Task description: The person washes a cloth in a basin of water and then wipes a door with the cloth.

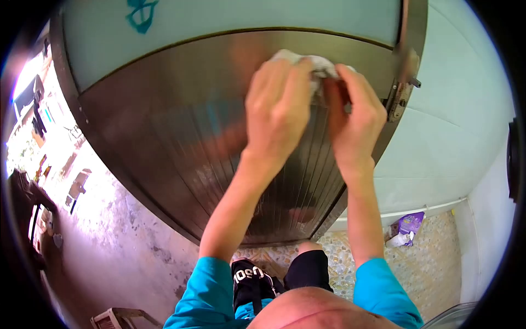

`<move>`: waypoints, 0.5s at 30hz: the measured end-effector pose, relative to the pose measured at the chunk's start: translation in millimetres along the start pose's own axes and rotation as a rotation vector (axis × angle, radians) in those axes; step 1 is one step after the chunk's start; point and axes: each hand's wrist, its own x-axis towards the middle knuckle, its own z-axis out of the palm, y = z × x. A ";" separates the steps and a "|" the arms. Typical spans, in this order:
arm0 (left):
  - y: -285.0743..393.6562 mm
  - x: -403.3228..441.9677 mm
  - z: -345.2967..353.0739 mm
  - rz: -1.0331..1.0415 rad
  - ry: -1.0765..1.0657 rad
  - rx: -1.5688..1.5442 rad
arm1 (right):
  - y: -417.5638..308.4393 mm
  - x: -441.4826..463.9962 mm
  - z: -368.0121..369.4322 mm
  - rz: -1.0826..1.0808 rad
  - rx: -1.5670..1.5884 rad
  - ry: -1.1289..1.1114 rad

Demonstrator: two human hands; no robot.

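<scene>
Cloth [323,64], white and bunched, sits at the metal door [159,123], left of the lock [398,103], with the left hand [278,107] clamped over its left side and the right hand [359,112] pinching its right edge, close together, seemingly so the fabric cannot spread loose.

Strong glare far left; door [186,118] reflective; fisheye bending, black corners.

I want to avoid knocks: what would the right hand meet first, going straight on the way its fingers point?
Most likely the white cloth, which the right hand seems to be touching; the brown metal door appears to lie behind, though depth is unclear.
</scene>
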 end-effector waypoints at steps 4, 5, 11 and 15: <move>-7.1 -1.4 -13.2 -0.005 0.013 0.017 | -12.7 3.0 17.5 -0.094 -0.017 0.019; -13.8 0.2 -24.1 0.020 0.012 0.059 | -18.7 4.7 27.5 -0.151 -0.010 0.035; -31.3 -14.7 -75.4 -0.341 0.070 0.206 | -62.9 -5.0 73.8 -0.096 0.124 -0.121; -20.3 -13.1 -48.4 -0.162 0.040 0.234 | -34.2 -7.5 52.4 -0.173 0.034 0.003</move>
